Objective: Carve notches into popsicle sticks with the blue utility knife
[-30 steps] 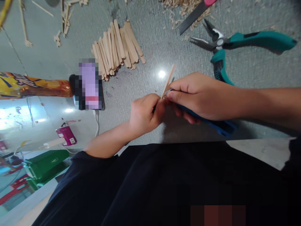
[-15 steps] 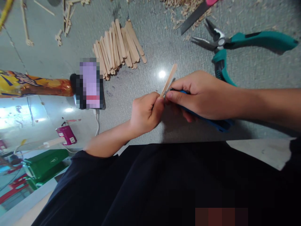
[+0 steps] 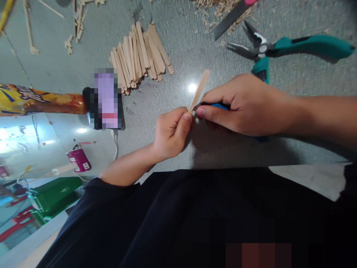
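Observation:
My left hand (image 3: 173, 132) is closed around the lower end of a flat wooden craft stick (image 3: 200, 88), thumb on top. The stick's rounded upper end points up and right, off the table. My right hand (image 3: 240, 106) grips a blue-handled cutting tool (image 3: 219, 105) with a dark, narrow tip. That tip lies at the stick's edge, close beside my left thumb; whether it bites into the wood I cannot tell. Most of the tool's handle is hidden under my right palm and fingers.
A heap of craft sticks (image 3: 136, 54) lies beyond my left hand, beside a phone (image 3: 120, 108) on a cable. Teal-handled long-nose pliers (image 3: 262, 48) lie spread beyond my right hand. Behind are a pink-handled file-like tool (image 3: 230, 20), wood shavings (image 3: 206, 24) and a yellow-labelled bottle (image 3: 41, 99).
My right hand has risen slightly and turned, hiding more of the blue handle. The stick has rolled, so its broad face shows. My left hand stays nearly in place.

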`<state>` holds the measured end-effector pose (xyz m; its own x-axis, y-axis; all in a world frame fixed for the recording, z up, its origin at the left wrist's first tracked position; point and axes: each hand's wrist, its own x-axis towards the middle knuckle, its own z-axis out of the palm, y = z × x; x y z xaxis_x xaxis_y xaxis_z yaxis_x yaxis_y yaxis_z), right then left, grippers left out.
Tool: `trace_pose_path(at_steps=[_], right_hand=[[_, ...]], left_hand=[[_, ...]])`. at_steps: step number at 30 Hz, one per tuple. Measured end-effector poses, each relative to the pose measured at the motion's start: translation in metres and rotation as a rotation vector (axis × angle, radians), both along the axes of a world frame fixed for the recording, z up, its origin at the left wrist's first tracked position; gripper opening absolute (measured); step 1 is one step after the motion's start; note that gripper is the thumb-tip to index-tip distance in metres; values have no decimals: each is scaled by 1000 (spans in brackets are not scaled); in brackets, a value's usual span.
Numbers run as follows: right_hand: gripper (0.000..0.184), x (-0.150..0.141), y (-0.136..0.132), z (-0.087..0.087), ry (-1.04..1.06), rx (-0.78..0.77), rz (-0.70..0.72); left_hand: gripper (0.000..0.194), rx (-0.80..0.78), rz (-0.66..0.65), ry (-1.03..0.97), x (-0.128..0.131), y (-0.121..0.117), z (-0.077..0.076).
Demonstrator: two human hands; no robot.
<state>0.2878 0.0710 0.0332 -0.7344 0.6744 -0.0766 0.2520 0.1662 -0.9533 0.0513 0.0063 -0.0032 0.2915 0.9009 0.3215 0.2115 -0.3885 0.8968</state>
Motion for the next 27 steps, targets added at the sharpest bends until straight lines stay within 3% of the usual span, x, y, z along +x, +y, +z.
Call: trace_pose_path(at_steps=[5,9,12,21,27], right_hand=[[42,1,-3,-2,-38,186,-22],[42,0,-7,-1,-17,177,-19],[41,0,-8,0,30,90,-7],[42,-2,-13,-5,229,-376,17],[45,-5,-15,-8,303,-446,47]], left_hand=[[47,-68,23,5,0,-4,0],[48,-137,30,-67,3,-9,0],[47,-166,21,-124,5,-12,-1],[42,-233,-28,-224,4,-19,-7],[43,-287,-43,-255,5,-23,-9]])
